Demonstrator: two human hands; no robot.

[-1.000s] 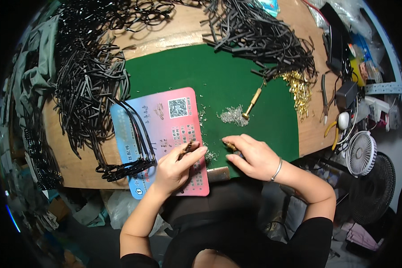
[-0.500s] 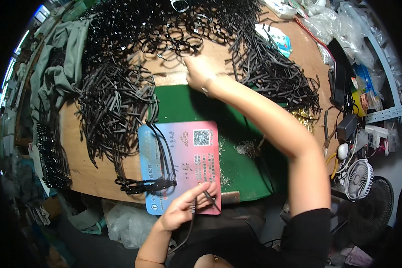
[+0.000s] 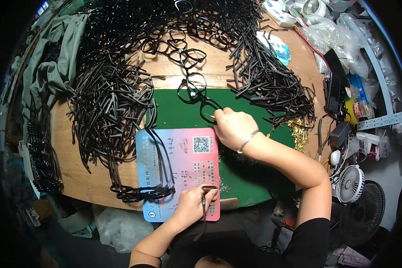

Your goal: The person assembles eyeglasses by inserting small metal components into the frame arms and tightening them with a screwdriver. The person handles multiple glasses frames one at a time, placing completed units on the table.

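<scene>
The nearer right hand [image 3: 235,128] pinches the black glasses front [image 3: 201,98], long axis running upper left from there; the left hand [image 3: 191,206], lower centre, clamps 1 dark temple [image 3: 208,188].

Plain black tee [image 3: 250,252] on this one, pretty much. Short black sleeve on the right arm [image 3: 316,236], just a bit of the left one [image 3: 143,265] showing, plus a rounded neckline [image 3: 214,257] at the bottom edge. Both forearms are bare, and there's a thin, shiny silvery bangle [image 3: 247,142] round the right wrist.
</scene>
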